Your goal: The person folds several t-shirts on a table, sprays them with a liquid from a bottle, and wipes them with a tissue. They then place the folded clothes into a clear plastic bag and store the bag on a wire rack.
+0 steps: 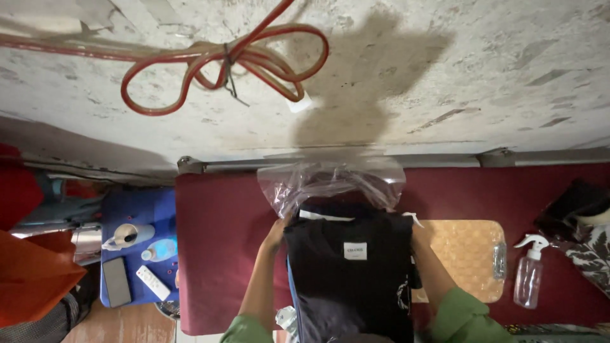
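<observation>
A folded black garment with a small white label lies on the dark red table. Its top end sits inside the mouth of a clear plastic bag. My left hand grips the garment's upper left edge where the bag begins. My right hand is at the garment's right edge, mostly hidden behind the cloth. Both forearms come out of green sleeves.
A tan board lies right of the garment, with a clear spray bottle beyond it. On the left a blue stool holds a phone, a white remote and bottles. A red hose loops on the concrete wall.
</observation>
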